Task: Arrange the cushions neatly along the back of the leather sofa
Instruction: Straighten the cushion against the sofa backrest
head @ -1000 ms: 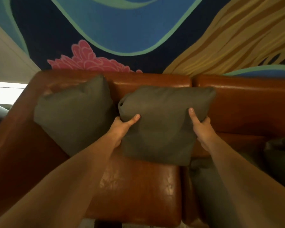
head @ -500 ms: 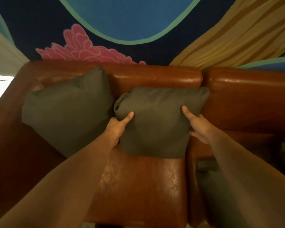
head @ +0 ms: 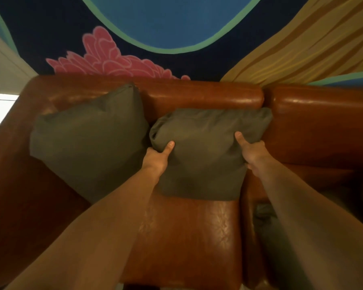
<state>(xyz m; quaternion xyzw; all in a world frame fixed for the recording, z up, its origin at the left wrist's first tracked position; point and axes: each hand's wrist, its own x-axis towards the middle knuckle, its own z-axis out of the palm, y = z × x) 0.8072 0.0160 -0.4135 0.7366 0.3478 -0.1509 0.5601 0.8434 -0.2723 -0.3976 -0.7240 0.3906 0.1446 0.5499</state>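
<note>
Head view, near to far: our left hand (head: 156,159) and right hand (head: 252,150) grip the side edges of the middle cushion (head: 205,151), thumbs on its front; it leans on the sofa back (head: 203,97), just beside the left cushion (head: 88,139), top edge running left-right.

Fingers of left hand (head: 155,162) and right hand (head: 252,152) hidden behind grey-green square fabric cushion (head: 203,155). Dark cushion (head: 266,218) bottom right mostly behind right forearm, blurred.
</note>
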